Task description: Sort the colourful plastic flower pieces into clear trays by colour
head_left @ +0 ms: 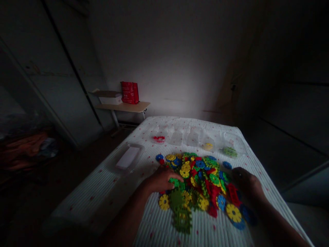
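A pile of plastic connecting pieces (199, 164) in red, yellow, green and blue lies on the table; many are notched discs, others square frames. My left hand (161, 179) rests on the pile's left edge, its fingers spread, beside a green disc (174, 182). At the right edge is my right hand (248, 181), with fingers curled in shadow; whatever they hold is hidden. A blue disc (227, 165) lies near its fingertips. Nearest to me are a green square piece (182, 221) and a yellow disc (233, 212).
Clear plastic trays stand behind the pile, holding a red piece (158, 139), a yellow piece (207, 146) and a green piece (229, 151). Another clear tray (136, 161) with a white card (128, 157) lies left. A red bag (130, 92) and box (110, 98) sit on a side table (132, 107).
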The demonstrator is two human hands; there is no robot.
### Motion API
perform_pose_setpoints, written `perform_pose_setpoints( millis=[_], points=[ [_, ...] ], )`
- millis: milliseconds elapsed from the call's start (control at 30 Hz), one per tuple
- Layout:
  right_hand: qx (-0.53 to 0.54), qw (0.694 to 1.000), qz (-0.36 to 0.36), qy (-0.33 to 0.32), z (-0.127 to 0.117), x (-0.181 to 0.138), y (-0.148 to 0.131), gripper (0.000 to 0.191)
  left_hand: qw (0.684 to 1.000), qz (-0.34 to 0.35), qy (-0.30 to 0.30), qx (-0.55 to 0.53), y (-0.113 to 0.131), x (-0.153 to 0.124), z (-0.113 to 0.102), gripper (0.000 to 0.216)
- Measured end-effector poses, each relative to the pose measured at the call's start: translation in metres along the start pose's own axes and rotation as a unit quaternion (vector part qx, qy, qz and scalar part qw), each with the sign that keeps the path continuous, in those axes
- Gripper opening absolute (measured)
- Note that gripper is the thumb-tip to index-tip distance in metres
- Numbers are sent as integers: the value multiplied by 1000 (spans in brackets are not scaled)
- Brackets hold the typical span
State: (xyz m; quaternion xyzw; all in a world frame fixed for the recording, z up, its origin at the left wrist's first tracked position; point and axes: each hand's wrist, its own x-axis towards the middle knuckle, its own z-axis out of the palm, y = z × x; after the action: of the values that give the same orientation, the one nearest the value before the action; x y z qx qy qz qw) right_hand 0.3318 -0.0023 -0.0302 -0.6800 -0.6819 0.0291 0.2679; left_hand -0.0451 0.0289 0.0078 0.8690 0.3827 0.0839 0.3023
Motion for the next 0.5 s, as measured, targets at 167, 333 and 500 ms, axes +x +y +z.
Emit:
perform_pose_setpoints(
  millis=[167, 333, 500],
  points=[
    [33, 998, 48, -5, 2, -2, 1, 27, 1000, -7, 14, -17, -1, -1, 1, 51],
    [28, 999, 45, 1, 1, 0, 0, 23, 1000, 8, -8, -3, -4, 1, 2, 54],
    [10, 999, 44, 0, 0, 1, -1, 21, 997, 41, -38, 55, 2, 6, -2, 60]
  ],
)
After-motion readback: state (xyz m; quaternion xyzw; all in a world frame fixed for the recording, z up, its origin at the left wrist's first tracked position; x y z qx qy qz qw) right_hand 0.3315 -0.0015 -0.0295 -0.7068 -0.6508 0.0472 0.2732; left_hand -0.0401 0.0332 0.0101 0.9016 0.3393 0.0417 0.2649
